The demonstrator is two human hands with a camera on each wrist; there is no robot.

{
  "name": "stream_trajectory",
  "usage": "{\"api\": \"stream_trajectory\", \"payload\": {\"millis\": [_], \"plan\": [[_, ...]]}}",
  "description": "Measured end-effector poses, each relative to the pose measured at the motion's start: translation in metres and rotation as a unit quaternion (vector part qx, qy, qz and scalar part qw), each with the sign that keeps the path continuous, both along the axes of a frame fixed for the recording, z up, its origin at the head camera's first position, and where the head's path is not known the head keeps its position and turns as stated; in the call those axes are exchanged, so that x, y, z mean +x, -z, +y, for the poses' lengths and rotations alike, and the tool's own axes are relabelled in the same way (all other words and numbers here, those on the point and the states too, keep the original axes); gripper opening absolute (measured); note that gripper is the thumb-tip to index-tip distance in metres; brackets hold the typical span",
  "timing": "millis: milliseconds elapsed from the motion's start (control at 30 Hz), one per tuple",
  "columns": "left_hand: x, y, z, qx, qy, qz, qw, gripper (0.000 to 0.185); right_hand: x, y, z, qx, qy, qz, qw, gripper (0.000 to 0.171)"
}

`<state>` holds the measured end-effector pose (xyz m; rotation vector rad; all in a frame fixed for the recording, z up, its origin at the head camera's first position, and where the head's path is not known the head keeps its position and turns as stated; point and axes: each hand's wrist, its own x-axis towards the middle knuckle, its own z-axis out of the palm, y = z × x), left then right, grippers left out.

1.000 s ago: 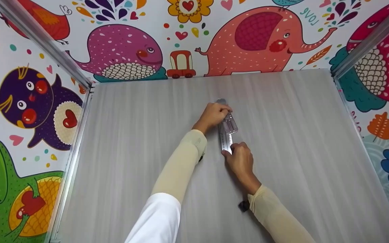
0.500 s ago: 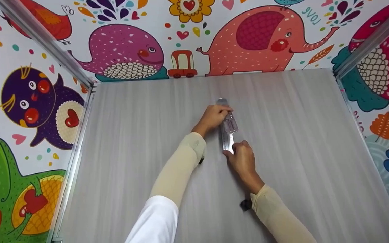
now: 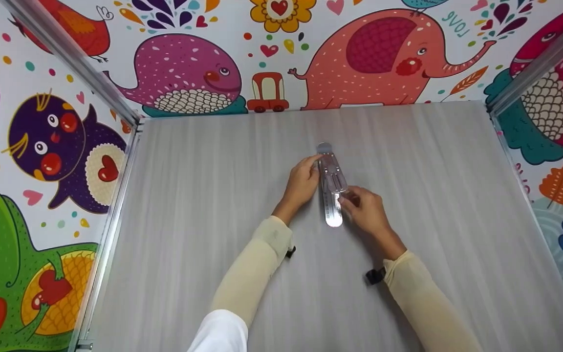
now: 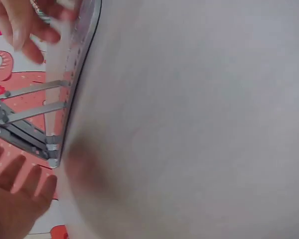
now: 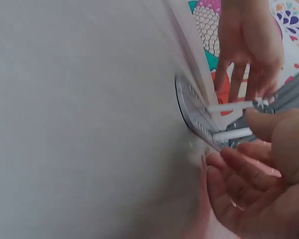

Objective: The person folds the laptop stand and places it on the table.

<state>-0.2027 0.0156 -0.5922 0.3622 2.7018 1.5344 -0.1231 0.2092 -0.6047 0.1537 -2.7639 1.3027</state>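
Nearest the lower edge of the head view I see both cream sleeves rising toward mid-frame over the grey table (image 3: 188,220). My right hand (image 3: 367,212) sits just right of centre, its fingertips pinching the right edge of the clear clip (image 3: 334,178) that lies on the metal ruler (image 3: 331,195). The ruler lies flat at centre frame, running away from me. Just left of it, my left hand (image 3: 302,181) rests with fingers relaxed, fingertips touching the ruler's left edge. Beyond, the cartoon wall (image 3: 359,54) fills the top of the frame.
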Motion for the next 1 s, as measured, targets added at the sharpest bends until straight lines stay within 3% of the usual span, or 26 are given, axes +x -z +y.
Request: {"api": "stream_trajectory", "payload": {"millis": [133, 367, 633, 1000], "plan": [[0.009, 0.000, -0.001, -0.006, -0.011, -0.020, 0.9997, 0.040, -0.012, -0.002, 0.008, -0.039, -0.018, 0.000, 0.999, 0.042], [0.020, 0.004, -0.002, -0.022, 0.020, -0.044, 0.9986, 0.030, -0.032, -0.001, 0.014, -0.055, -0.061, 0.016, 0.996, 0.049], [0.026, 0.010, 0.001, -0.039, -0.001, -0.002, 0.9992, 0.024, -0.046, 0.002, 0.008, -0.053, -0.073, 0.000, 0.996, 0.041], [0.029, 0.018, 0.007, -0.058, -0.039, 0.011, 0.9975, 0.022, -0.049, 0.011, 0.004, -0.048, -0.043, 0.053, 0.997, 0.024]]}}
